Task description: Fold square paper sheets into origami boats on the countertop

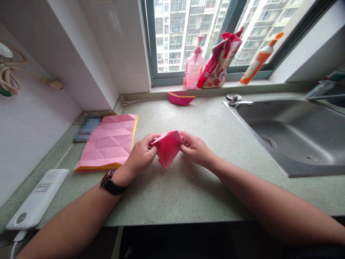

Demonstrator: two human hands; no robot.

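A piece of folded pink paper (pixel 168 147) is held just above the counter, its lower corner pointing toward me. My left hand (pixel 144 151) pinches its left side, thumb in front. On the opposite side my right hand (pixel 195 147) grips it the same way, with the fingers partly hidden behind the paper. Left of my hands lies a stack of creased pink and yellow paper sheets (pixel 113 138). A folded magenta paper boat (pixel 181 99) with a yellow edge stands at the back of the counter.
A white power bank (pixel 40 198) with a cable lies at the left. The steel sink (pixel 291 140) is set in at the right. On the window ledge stand a pink pump bottle (pixel 193 68), a red bag (pixel 221 61) and an orange-white bottle (pixel 258 61).
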